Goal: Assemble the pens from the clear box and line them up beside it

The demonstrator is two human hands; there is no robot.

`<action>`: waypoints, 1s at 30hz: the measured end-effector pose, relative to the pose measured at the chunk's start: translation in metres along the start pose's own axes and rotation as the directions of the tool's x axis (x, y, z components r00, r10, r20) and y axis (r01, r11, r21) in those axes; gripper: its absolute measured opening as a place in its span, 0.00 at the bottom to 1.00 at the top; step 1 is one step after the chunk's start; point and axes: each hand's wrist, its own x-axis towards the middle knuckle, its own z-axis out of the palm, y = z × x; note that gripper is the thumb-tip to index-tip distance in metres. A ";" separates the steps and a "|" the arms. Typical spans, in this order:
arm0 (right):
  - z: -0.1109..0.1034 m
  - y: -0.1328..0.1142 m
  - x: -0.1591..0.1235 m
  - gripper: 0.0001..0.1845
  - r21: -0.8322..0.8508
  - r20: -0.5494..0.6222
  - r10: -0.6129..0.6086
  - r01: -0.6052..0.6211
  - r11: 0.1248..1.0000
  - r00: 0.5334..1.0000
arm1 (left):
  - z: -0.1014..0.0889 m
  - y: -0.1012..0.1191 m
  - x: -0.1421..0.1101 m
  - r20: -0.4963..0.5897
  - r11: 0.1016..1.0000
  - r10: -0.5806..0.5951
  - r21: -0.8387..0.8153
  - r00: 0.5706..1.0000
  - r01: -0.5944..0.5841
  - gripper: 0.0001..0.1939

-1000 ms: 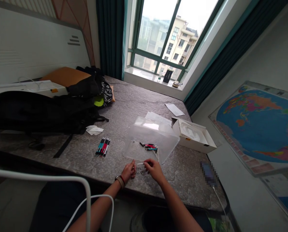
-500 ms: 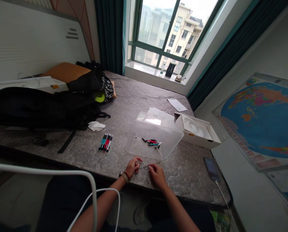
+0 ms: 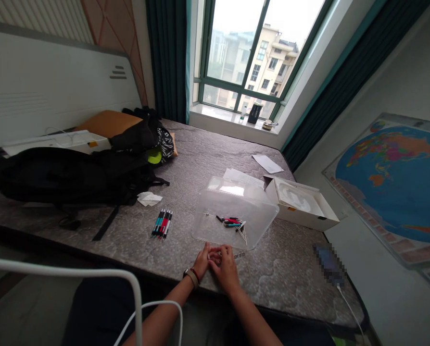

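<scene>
Locating the hands: the left hand (image 3: 201,262) and right hand (image 3: 224,269) rest side by side at the near edge of the mattress (image 3: 215,149). Both are partly closed, with the fingers (image 3: 218,252) curled inward and the fingertips of the two hands meeting. A small pale piece (image 3: 209,256) shows between them; it is too small to identify, and a grip on it cannot be confirmed. A wristband (image 3: 191,276) circles the left wrist.

The clear plastic box (image 3: 215,226) sits on the mattress directly ahead of the hands, its near edge just beyond the fingertips. Contact between box and fingers cannot be determined. Inside its outline lie a pen cluster (image 3: 231,221) and, beside it, pale sticks (image 3: 242,234).

Surrounding items are as follows. A pen bundle (image 3: 161,224) lies to the left of the box, with a tissue (image 3: 149,199) beyond it and a black backpack (image 3: 67,175) further left. A white carton (image 3: 301,204) stands open against the box's right corner. Papers (image 3: 242,177) lie just behind the box, and a loose sheet (image 3: 267,164) lies further back. A pixelated phone (image 3: 329,264) lies at the mattress's right edge, connected to a white cable (image 3: 350,307).
</scene>
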 end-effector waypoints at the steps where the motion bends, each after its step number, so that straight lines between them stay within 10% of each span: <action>1: 0.000 -0.004 0.000 0.11 -0.017 0.028 -0.033 0.033 0.999 0.999 | -0.001 0.000 0.001 0.019 0.999 -0.003 -0.047 1.000 0.004 0.42; 14: -0.015 -0.014 0.018 0.09 -0.135 0.166 -0.196 0.219 0.966 0.967 | -0.002 0.000 -0.003 0.004 0.994 0.102 0.041 0.995 -0.102 0.31; 19: -0.053 0.006 0.041 0.15 -0.129 -0.188 -0.041 0.017 0.992 0.981 | -0.005 -0.002 0.002 -0.003 0.977 -0.086 -0.194 0.996 0.084 0.29; 24: -0.060 0.050 0.004 0.12 -0.223 0.042 -0.034 0.043 0.974 0.999 | -0.006 -0.004 0.002 -0.003 0.985 -0.068 -0.162 0.998 0.066 0.24; 30: -0.043 0.067 -0.034 0.14 -0.368 -0.039 -0.042 0.025 0.929 0.998 | -0.002 -0.009 0.001 -0.012 1.000 0.013 -0.025 1.000 -0.014 0.27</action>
